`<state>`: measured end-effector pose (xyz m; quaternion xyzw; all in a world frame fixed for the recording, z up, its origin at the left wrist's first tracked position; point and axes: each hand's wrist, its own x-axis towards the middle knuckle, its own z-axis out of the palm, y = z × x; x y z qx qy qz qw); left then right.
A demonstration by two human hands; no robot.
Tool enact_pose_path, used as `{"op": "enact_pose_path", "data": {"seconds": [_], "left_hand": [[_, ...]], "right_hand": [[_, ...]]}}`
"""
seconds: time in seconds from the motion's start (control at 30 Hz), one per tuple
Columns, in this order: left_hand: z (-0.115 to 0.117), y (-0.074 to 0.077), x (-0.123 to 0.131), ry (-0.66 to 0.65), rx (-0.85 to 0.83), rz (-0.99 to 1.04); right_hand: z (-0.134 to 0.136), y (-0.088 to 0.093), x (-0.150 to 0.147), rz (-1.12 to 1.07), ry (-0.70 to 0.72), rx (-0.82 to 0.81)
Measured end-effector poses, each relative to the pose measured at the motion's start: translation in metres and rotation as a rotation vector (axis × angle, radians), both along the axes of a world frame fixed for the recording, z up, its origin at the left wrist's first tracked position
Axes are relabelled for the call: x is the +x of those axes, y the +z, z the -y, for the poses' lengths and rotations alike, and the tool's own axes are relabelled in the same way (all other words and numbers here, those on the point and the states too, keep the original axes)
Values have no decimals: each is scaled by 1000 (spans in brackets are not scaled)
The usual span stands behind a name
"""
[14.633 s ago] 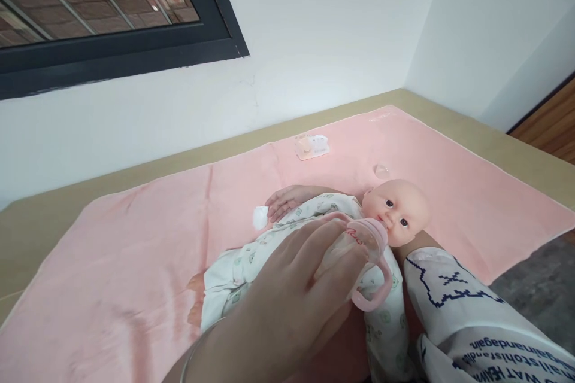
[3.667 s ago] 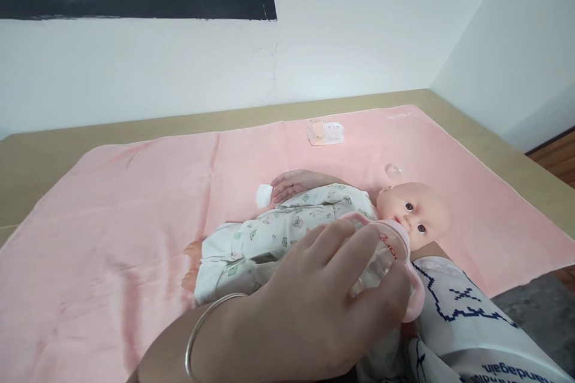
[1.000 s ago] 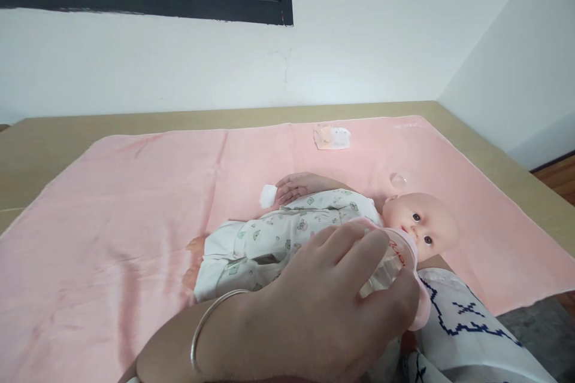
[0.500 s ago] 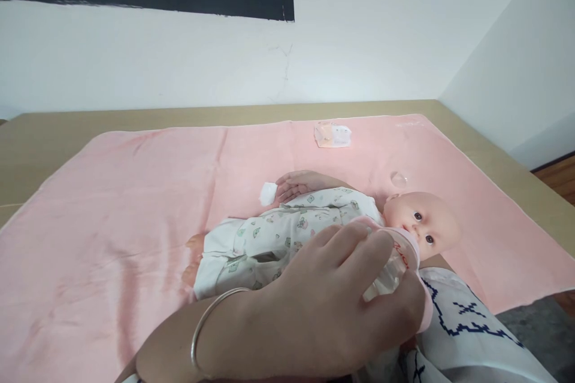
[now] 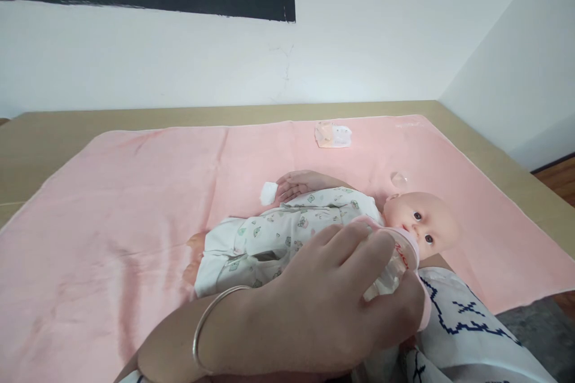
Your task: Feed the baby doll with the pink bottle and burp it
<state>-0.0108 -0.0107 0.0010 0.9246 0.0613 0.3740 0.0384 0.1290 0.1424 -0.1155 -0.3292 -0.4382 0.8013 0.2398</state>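
My left hand (image 5: 341,287) is closed around a clear baby bottle (image 5: 386,281) with pink parts and red lettering. The bottle's top end is at the mouth of a bald baby doll (image 5: 422,221), and my fingers cover much of its body. The doll lies on its back in a white printed outfit (image 5: 305,221), head to the right. Coming from a white sleeve with dark blue stitching (image 5: 467,311), my right forearm passes under the doll's neck. On the far side, my right hand (image 5: 294,185) lies palm up with fingers outstretched, its tips beside a small white piece (image 5: 268,193).
Beneath the doll a pink sheet (image 5: 148,203) covers most of the wooden table (image 5: 251,115). A small clear dome-shaped cap (image 5: 399,179) sits beyond the doll's head. Farther back is a clear and white packet (image 5: 333,135), near the white wall (image 5: 359,42).
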Motion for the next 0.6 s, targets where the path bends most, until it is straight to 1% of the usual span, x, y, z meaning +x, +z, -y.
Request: {"op": "enact_pose_path", "data": {"seconds": [0.27,0.47,0.6], "left_hand": [[0,1,0,-13,3,-7],[0,1,0,-1,17,-13],[0,1,0,1,7,-1]], "right_hand": [[2,4,1,23,-16,-12],[-1,0,2,-34,-2,4],[1,-1,0,-3,-2,-7]]}}
